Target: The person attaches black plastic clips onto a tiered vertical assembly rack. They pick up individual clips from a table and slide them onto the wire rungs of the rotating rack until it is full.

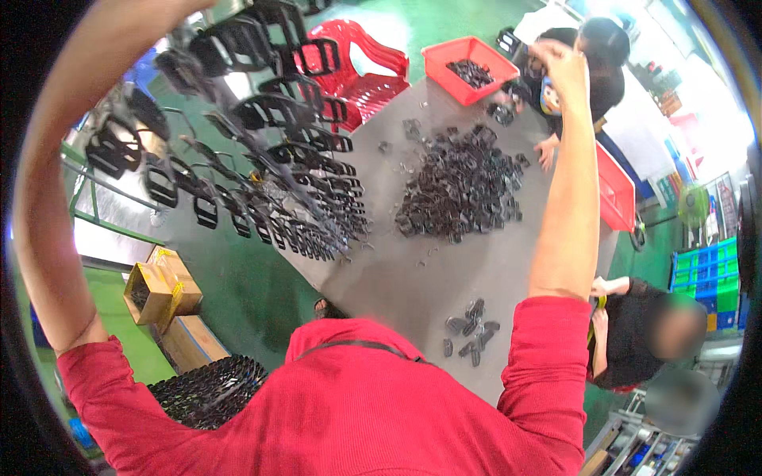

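My left forearm (51, 198) reaches up along the left side, and my left hand is cut off by the top edge. Close to that arm hang rows of black frame-shaped parts (230, 47), like large buckles, on a rack. My right hand (562, 67) is raised at the upper right, its fingers bent together; whatever they may hold is too small to make out. Below and left of it, a heap of small black plastic parts (460, 186) lies on the grey table (381, 278). A smaller group of dark parts (472, 329) sits nearer to me.
A red bin (468, 71) with black parts stands at the table's far edge, near a red plastic chair (373, 87). Another red bin (613, 186) is at the right. Two people in black (607, 87) work nearby. Cardboard boxes (163, 285) stand at the left.
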Demonstrator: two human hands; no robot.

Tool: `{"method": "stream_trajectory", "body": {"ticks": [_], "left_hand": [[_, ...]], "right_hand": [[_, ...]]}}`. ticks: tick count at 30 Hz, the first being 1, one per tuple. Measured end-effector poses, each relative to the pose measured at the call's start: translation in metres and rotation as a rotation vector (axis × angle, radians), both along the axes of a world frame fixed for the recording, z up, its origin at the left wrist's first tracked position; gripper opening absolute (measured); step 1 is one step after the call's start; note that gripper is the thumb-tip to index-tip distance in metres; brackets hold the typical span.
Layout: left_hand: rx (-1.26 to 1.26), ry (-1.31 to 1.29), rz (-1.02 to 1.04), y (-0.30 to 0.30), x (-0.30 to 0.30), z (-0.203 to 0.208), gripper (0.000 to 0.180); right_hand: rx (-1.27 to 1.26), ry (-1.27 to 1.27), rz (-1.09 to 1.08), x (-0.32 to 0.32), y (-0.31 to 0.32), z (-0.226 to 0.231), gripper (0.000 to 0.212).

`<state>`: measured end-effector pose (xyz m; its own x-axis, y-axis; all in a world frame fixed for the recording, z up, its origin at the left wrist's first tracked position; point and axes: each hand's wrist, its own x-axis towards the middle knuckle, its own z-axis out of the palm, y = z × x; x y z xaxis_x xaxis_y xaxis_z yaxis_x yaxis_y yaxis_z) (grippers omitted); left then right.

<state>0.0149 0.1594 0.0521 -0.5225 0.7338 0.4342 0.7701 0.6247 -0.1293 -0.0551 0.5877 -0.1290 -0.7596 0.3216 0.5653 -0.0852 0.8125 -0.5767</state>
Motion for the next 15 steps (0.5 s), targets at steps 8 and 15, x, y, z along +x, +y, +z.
{"method": "stream_trajectory", "body": {"ticks": [8,15], "left_hand": [[0.137,-0.191,0.086,0.015,0.001,-0.02,0.04],[0.169,-0.143,0.054,-0.002,0.011,-0.013,0.054]], "right_hand": [[-0.199,0.225,0.622,0.045,-0.156,0.055,0.026],[-0.335,0.19,0.894,0.059,-0.247,0.093,0.026]]}}
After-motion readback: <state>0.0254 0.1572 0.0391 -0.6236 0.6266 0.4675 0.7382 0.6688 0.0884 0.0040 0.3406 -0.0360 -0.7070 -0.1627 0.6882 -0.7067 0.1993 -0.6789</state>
